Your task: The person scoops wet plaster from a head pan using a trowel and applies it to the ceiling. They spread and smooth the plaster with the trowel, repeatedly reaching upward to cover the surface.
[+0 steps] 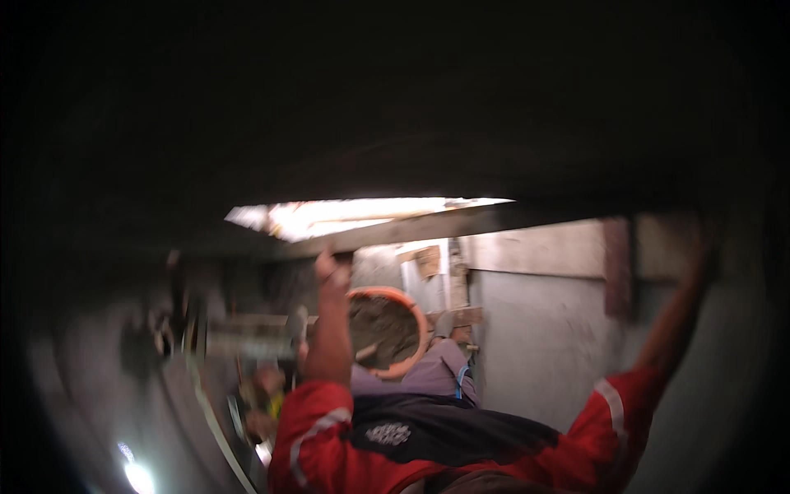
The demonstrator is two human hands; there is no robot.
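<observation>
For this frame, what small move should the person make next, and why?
Probably steady the left grip under the long pale bar before shifting anything: it is raised at the bar's lower edge, while the right grip, raised far to the right, is too dark and blurred to show whether it supports the bar.

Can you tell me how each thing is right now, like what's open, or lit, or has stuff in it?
Left hand: raised, at the plank's lower edge; blurred, grip unclear
Right hand: raised, in shadow; too dark to tell if its fingers are closed
Plank: slightly slanted in view
Tub: open on top, with grey-brown mix inside
Light: on
</observation>
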